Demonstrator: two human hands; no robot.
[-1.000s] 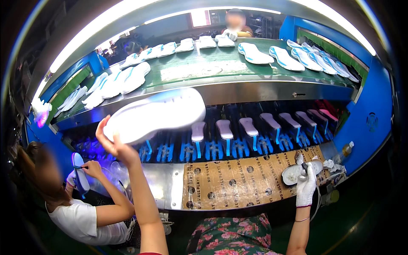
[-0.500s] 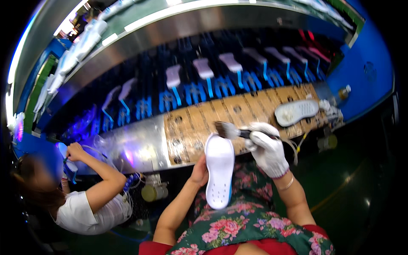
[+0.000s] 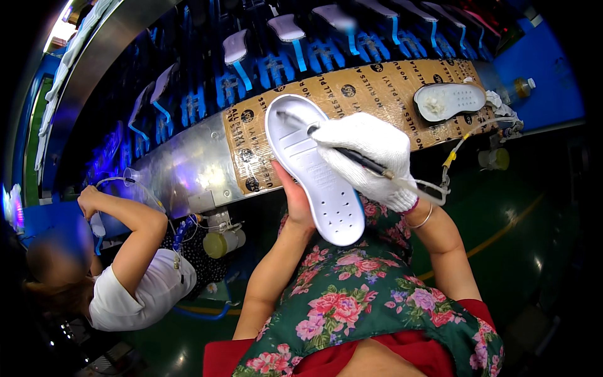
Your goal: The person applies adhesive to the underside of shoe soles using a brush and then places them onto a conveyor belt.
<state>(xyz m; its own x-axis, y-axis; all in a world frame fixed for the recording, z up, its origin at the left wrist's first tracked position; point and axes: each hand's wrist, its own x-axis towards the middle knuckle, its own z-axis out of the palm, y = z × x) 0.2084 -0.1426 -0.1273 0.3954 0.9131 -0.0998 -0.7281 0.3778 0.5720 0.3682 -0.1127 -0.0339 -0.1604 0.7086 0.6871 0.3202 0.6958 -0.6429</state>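
Over the near edge of the brown cardboard sheet (image 3: 402,94), which covers part of the counter (image 3: 195,169), I have the white sole (image 3: 314,157) with its inner face turned up. My bare left hand (image 3: 295,198) grips it by its left side; the fingers underneath are hidden. My gloved right hand (image 3: 370,151) is closed round a dark-handled brush (image 3: 364,162), its bristles reaching the sole's far end. They are too blurred for me to say how firmly they touch.

I judge the brushing to be under way, not finished. White on white, I cannot tell which parts are already covered; the ribbed middle and holed near end probably remain. At the cardboard's right end rests a sole-shaped dish (image 3: 465,97) with a pale clump in it. Beyond the cardboard stands a row of purple-faced forms (image 3: 289,28) with blue straps; I see no white sole on them.
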